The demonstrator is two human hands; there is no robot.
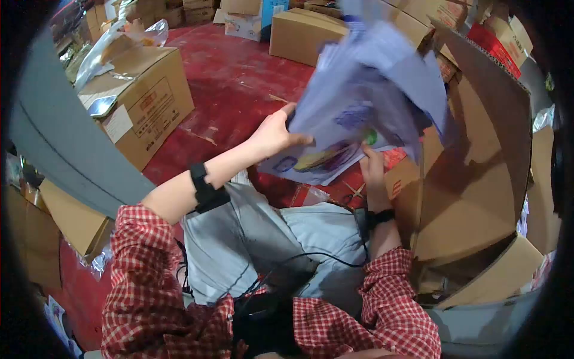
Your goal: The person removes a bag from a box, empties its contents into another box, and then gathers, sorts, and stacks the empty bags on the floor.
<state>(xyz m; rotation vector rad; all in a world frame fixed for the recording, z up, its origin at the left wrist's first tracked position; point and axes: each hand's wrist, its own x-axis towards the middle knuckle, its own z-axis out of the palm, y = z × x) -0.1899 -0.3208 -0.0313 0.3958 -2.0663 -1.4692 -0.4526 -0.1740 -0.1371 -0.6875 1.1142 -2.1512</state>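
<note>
A stack of purple printed plastic bags (359,102) is held up in front of me, its upper part blurred and folded over. My left hand (281,131) grips its left edge, thumb on the near face and fingers partly behind. Lower down on the right, my right hand (373,163) pinches the bottom edge near a green spot in the print. A pair of scissors (356,191) lies on the red floor just left of my right wrist.
At the left stands a closed carton (161,99) with a phone (102,106) and clear plastic on it. A large open carton (466,179) rises close on the right. More cartons (305,36) line the back. A grey pillar (66,119) slants at left.
</note>
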